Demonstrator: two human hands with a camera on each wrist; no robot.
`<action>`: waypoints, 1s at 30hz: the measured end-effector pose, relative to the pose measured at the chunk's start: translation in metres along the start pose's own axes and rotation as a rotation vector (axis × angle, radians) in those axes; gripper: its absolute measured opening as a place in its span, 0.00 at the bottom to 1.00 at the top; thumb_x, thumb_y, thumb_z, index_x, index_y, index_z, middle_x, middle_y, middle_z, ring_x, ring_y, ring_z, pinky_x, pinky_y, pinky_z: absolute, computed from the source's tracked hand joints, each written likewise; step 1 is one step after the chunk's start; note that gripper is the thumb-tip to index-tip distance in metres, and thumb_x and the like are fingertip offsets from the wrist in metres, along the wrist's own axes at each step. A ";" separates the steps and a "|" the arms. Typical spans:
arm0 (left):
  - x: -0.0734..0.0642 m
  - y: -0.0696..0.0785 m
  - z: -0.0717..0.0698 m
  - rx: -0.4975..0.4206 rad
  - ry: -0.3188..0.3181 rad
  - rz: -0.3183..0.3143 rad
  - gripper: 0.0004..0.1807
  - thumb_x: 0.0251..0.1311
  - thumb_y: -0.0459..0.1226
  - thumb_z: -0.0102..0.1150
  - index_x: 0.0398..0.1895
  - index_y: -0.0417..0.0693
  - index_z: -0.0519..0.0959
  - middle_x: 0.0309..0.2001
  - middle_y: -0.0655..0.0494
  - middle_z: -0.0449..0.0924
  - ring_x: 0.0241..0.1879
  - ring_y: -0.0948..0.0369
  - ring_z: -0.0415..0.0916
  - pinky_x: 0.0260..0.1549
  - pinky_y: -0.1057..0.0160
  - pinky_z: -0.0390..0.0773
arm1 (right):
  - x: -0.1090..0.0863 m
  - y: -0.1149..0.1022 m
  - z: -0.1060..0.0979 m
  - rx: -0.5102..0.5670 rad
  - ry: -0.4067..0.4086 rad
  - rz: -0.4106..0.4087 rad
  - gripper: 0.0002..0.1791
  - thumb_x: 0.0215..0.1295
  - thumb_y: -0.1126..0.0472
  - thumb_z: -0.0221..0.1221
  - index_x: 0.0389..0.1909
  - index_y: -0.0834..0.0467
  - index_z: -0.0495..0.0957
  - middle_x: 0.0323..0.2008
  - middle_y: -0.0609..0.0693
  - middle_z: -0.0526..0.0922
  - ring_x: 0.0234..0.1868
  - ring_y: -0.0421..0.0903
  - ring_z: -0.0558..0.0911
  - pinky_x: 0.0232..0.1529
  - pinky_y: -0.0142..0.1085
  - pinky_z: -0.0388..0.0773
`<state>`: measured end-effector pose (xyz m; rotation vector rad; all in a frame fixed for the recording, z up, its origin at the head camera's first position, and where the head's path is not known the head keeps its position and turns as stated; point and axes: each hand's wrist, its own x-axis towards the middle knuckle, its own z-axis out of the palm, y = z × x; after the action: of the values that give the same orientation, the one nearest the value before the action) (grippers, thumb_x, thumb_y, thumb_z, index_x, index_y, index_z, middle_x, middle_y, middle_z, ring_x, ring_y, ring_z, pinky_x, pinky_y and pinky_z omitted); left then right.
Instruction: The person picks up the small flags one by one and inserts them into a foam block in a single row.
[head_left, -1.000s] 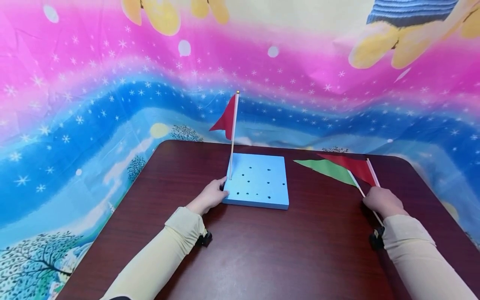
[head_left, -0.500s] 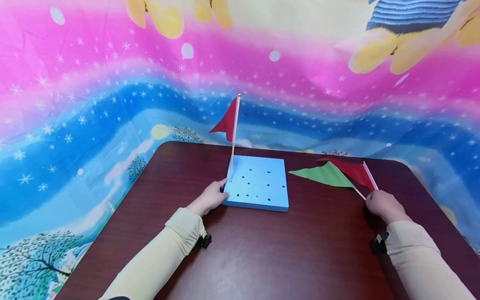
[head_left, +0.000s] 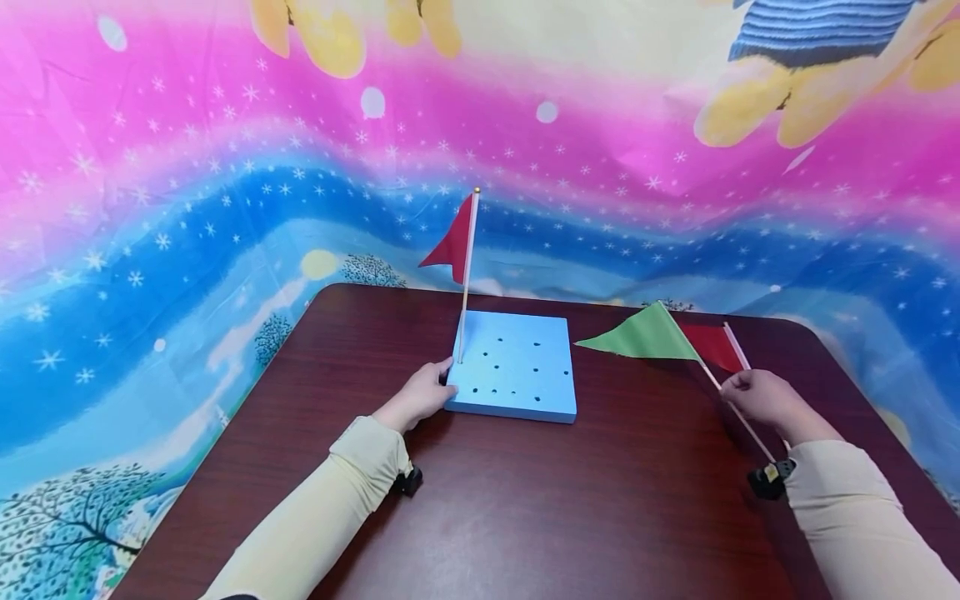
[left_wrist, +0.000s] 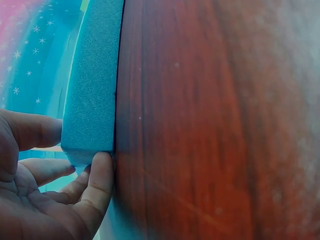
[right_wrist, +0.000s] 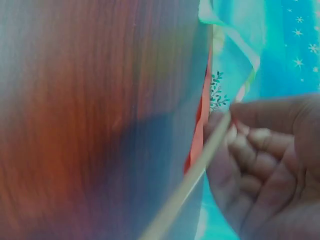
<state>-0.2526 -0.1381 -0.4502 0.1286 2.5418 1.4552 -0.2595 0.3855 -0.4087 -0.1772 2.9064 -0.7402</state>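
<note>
A square light-blue foam board point(head_left: 513, 327) with several small holes lies on the table. Near its left edge stands a red pennant flag point(head_left: 452, 250) on a thin wooden stick. My left hand point(head_left: 424, 390) holds the board by its near left side; in the left wrist view the thumb is over the top of the blue block point(left_wrist: 92, 85) and the fingers are at its end. On the right, my right hand point(head_left: 772, 405) pinches the stick of a green pennant flag point(head_left: 643, 336), raised at a slant. A second red flag point(head_left: 711, 345) lies behind it, partly hidden.
The dark red-brown wooden table point(head_left: 570, 508) has rounded far corners. Close behind its far edge hangs a printed cloth backdrop point(head_left: 615, 200) in pink and blue. Small black cameras are strapped to both wrists.
The right hand has raised the green flag off the red one, its cloth tilting up, and the grip is now a fingertip pinch. The left hand and board have stayed put.
</note>
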 end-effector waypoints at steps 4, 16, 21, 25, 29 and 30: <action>0.000 0.000 0.000 0.007 0.002 -0.006 0.36 0.71 0.27 0.54 0.80 0.37 0.56 0.77 0.32 0.55 0.77 0.46 0.50 0.68 0.48 0.62 | 0.001 -0.006 -0.001 0.022 -0.044 -0.052 0.08 0.73 0.70 0.55 0.38 0.72 0.80 0.30 0.51 0.81 0.30 0.47 0.76 0.32 0.39 0.75; 0.000 0.001 0.001 0.000 0.008 -0.012 0.36 0.71 0.27 0.54 0.80 0.37 0.56 0.76 0.32 0.55 0.76 0.47 0.52 0.67 0.49 0.64 | 0.000 -0.025 -0.007 0.235 -0.062 -0.046 0.20 0.77 0.66 0.56 0.56 0.81 0.73 0.44 0.66 0.85 0.38 0.50 0.84 0.36 0.35 0.82; 0.000 0.001 0.001 -0.007 0.007 -0.008 0.36 0.71 0.27 0.54 0.81 0.37 0.56 0.76 0.32 0.55 0.76 0.46 0.52 0.67 0.48 0.64 | 0.001 -0.036 -0.007 0.397 -0.084 -0.087 0.22 0.79 0.67 0.52 0.61 0.83 0.67 0.47 0.62 0.85 0.41 0.43 0.86 0.41 0.34 0.82; -0.001 0.001 0.001 -0.007 0.005 -0.001 0.36 0.71 0.27 0.53 0.81 0.37 0.55 0.77 0.33 0.54 0.77 0.47 0.51 0.67 0.48 0.64 | 0.004 -0.045 -0.004 0.499 -0.067 -0.148 0.19 0.78 0.70 0.52 0.59 0.84 0.67 0.42 0.48 0.84 0.39 0.35 0.83 0.42 0.33 0.83; -0.001 0.001 0.000 -0.008 0.000 0.000 0.36 0.71 0.27 0.53 0.81 0.36 0.55 0.78 0.34 0.53 0.77 0.47 0.49 0.67 0.48 0.64 | 0.007 -0.053 0.002 0.566 -0.037 -0.200 0.14 0.76 0.73 0.53 0.53 0.81 0.69 0.38 0.41 0.84 0.38 0.36 0.83 0.41 0.32 0.83; -0.001 0.001 0.000 -0.009 -0.001 -0.001 0.36 0.71 0.27 0.53 0.81 0.36 0.55 0.78 0.34 0.53 0.77 0.47 0.49 0.67 0.48 0.64 | 0.008 -0.055 0.004 0.581 -0.035 -0.211 0.12 0.76 0.73 0.53 0.52 0.80 0.70 0.37 0.40 0.83 0.38 0.36 0.83 0.40 0.32 0.83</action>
<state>-0.2512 -0.1376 -0.4489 0.1265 2.5341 1.4651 -0.2619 0.3342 -0.3860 -0.4233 2.5275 -1.5499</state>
